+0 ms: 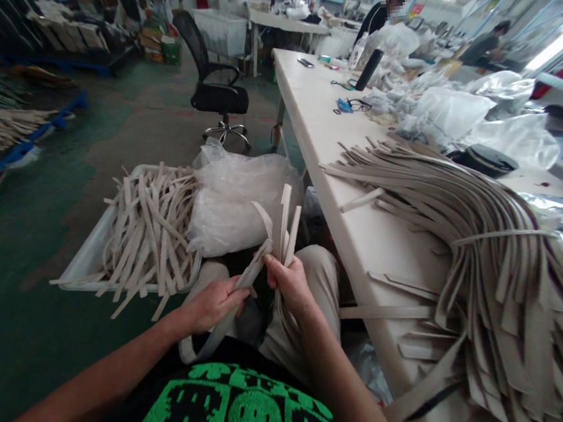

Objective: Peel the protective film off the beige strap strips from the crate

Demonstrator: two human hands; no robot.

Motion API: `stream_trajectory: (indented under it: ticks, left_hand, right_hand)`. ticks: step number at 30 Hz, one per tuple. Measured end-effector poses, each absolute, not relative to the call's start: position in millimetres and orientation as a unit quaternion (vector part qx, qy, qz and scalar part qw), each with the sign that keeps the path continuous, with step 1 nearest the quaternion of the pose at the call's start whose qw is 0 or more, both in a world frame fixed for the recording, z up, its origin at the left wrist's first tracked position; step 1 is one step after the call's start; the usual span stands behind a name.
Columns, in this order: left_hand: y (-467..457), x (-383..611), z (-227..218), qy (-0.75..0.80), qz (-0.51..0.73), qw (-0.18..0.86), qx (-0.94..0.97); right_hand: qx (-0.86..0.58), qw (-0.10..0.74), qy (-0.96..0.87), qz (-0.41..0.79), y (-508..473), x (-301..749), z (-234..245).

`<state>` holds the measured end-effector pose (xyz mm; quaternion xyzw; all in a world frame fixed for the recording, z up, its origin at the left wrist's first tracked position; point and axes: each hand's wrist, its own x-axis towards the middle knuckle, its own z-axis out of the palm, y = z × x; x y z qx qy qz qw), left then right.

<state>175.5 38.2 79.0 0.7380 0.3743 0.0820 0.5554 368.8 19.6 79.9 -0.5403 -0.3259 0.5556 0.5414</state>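
Note:
Over my lap, my left hand pinches a beige fabric strip that loops down toward my shirt. My right hand is closed around a small bunch of beige strips, whose ends fan upward and whose tails hang down between my legs. The tip of the left strip meets the bunch near my right thumb. Just past my knees lies a white tub heaped with loose beige strips. To the right, a large tied bundle of beige strips drapes across the table.
A long pale table runs along my right side, with scissors, a black cylinder and plastic bags on it. A plastic bag sits beside the tub. An office chair stands ahead. Two people work farther back.

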Motion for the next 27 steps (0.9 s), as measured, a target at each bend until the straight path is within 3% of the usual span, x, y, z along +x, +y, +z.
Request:
stream_trajectory:
  ticks: [10,17,20,23,27]
  left_hand:
    - [28.9,167.3,81.5,0.358,0.01,0.589,0.725]
    - [32.1,118.1,66.8,0.419,-0.023,0.526,0.74]
    - [29.3,85.3,53.3,0.442,-0.014,0.604,0.664]
    - [23.2,55.0,43.8,0.485,0.062,0.717,0.496]
    - [17.2,26.2,48.3,0.424,0.315,0.792,0.305]
  right_hand:
    - [-0.585,0.556,-0.312,0.501,18.7,367.9,76.4]
    - [-0.603,0.58,-0.28,0.471,18.7,377.0,75.1]
    - [-0.606,0.597,-0.259,0.458,21.5,381.7,66.9]
    - [-0.612,0.599,-0.233,0.461,24.5,384.2,59.8]
    - [-0.626,0.576,-0.211,0.481,26.0,383.0,53.1]
